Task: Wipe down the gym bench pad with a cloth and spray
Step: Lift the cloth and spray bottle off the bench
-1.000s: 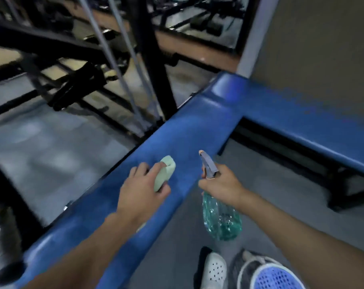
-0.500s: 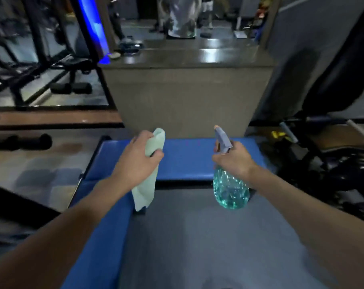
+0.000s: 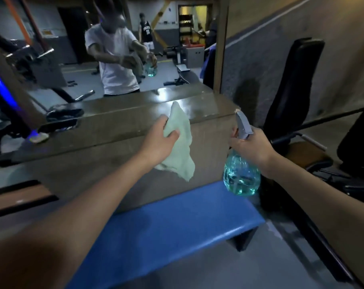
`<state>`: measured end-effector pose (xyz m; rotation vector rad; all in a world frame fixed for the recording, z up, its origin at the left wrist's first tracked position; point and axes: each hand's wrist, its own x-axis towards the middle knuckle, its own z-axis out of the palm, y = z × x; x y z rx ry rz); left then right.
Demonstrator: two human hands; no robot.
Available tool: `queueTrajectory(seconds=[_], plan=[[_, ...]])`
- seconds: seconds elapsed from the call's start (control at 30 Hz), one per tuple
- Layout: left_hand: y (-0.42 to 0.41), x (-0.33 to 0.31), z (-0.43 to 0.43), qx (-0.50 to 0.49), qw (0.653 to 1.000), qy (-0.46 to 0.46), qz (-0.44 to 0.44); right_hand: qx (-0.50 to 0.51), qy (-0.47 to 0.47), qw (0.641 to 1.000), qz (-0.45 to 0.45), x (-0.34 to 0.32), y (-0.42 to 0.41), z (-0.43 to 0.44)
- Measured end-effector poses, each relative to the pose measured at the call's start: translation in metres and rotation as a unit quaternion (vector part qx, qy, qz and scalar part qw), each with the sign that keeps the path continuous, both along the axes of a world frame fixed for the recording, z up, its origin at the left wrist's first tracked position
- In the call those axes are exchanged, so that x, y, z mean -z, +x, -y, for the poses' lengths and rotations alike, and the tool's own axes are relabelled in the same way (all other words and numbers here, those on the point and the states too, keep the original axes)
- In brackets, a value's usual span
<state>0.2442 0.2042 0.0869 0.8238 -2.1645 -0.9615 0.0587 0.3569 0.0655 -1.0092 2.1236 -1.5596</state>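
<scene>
Head: glossy blue pad [image 3: 177, 226]; left hand [image 3: 158, 142] round cloth [image 3: 181, 155] (mint), right hand [image 3: 252, 147] round bottle [image 3: 241, 176]

The long blue vinyl bench pad [image 3: 177, 232] has its top open to reach from above and from the near side. A brown low wall with a glossy top [image 3: 83, 147] stands right behind its far edge. A black upright padded machine seat [image 3: 295, 80] stands near its right end.

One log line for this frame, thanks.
left hand grips pale green cloth | right hand holds teal spray bottle | blue bench pad untouched
</scene>
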Motion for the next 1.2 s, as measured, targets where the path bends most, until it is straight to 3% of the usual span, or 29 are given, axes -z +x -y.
queueTrajectory(seconds=[0.23,0.47,0.6,0.67,0.7,0.77,0.8,0.87,0.97,1.03,1.2], plan=[[-0.111,-0.006,0.092,0.009,0.977,0.18,-0.115,0.014,-0.034,0.999,-0.037,-0.022,-0.093,0.091],[-0.221,0.001,0.175,-0.046,0.935,0.295,-0.189,0.011,-0.087,0.995,-0.044,-0.026,-0.213,0.208],[-0.266,0.022,0.22,-0.109,0.919,0.348,-0.151,-0.024,-0.101,0.993,-0.054,-0.033,-0.272,0.266],[-0.277,0.038,0.236,-0.127,0.945,0.298,-0.034,-0.043,-0.092,0.993,-0.055,-0.028,-0.291,0.288],[-0.28,0.045,0.242,-0.135,0.96,0.237,0.067,-0.051,-0.088,0.993,-0.055,-0.022,-0.298,0.296],[-0.283,0.054,0.245,-0.164,0.937,0.053,0.302,-0.066,-0.091,0.993,-0.045,-0.007,-0.308,0.308],[-0.284,0.057,0.243,-0.165,0.918,-0.044,0.358,-0.07,-0.092,0.992,-0.042,-0.001,-0.312,0.312],[-0.285,0.06,0.237,-0.133,0.907,-0.175,0.36,-0.064,-0.081,0.993,-0.058,0.007,-0.316,0.317],[-0.286,0.07,0.243,-0.095,0.892,-0.272,0.348,-0.033,0.036,0.99,-0.133,0.008,-0.322,0.314],[-0.288,0.073,0.246,-0.061,0.883,-0.281,0.37,-0.038,0.057,0.991,-0.112,0.009,-0.324,0.304],[-0.295,0.081,0.241,-0.007,0.894,-0.205,0.398,-0.075,0.115,0.985,-0.108,0.039,-0.332,0.272]])
